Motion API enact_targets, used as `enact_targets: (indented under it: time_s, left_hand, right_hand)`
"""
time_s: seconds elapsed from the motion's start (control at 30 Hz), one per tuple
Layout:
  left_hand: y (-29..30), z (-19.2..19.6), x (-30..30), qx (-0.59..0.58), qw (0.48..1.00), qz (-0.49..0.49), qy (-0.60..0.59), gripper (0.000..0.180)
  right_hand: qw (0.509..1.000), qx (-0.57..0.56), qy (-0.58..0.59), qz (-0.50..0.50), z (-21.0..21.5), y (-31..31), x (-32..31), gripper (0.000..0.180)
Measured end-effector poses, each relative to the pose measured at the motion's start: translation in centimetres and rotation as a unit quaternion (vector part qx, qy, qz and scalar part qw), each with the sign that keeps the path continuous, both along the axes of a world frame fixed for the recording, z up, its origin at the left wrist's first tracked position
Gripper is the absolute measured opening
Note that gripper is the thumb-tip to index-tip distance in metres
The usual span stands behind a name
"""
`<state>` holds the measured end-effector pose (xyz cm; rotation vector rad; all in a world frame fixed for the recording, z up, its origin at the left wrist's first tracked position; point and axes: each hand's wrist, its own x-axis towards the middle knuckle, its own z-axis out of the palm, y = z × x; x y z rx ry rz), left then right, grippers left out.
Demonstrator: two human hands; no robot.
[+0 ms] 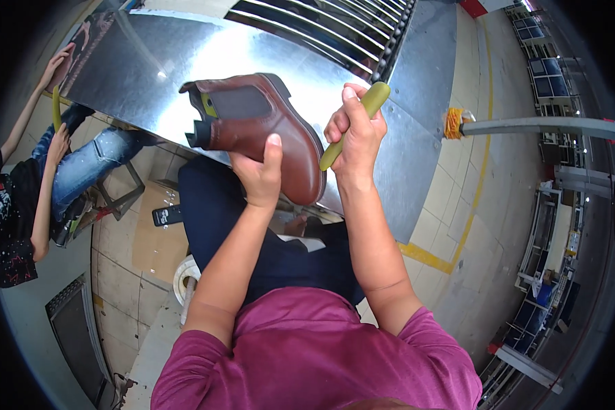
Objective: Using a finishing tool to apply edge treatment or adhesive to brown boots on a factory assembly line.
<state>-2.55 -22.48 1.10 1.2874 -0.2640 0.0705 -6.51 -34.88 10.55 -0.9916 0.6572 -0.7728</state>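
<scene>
L hand clasps brn boot, thumb on side; R hand curled tight rnd green stick, tip by boot's edge.

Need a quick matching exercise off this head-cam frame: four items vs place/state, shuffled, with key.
Things
1. Brown boot
2. Nearer green tool
3. Black handheld device
4. Grey bar

Places or states
A. One end has an orange wrapping
B. Held in the person's right hand
C. Left of the person's dark trouser leg
D. Held in the person's left hand

Pairs: 1-D, 2-B, 3-C, 4-A
</scene>
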Motion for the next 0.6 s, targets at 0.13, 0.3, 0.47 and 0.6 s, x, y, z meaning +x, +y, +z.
enact_targets:
  time_s: [0.13, 0.3, 0.47, 0.6]
  left_hand:
    - [0.8, 1.3, -0.6, -0.004, 1.000, -0.012, 0.016, 0.041]
    - [0.2, -1.7, -0.7, 0.070, 0.996, -0.041, -0.023, 0.045]
    - [-1.4, 2.0, -1.5, 0.095, 0.993, -0.065, -0.018, 0.071]
    - [-3.2, 1.3, -1.7, 0.265, 0.948, -0.016, -0.176, 0.100]
  right_hand:
    - [0.999, -0.030, -0.002, 0.013, 0.0, -0.9, 2.8, 0.023]
    - [0.994, -0.108, 0.005, 0.019, -0.9, -1.6, 5.5, 0.022]
    - [0.966, -0.246, 0.072, -0.014, -1.5, -3.1, 4.0, 0.020]
    - [0.964, -0.234, 0.120, -0.042, -5.0, -5.7, -1.7, 0.024]
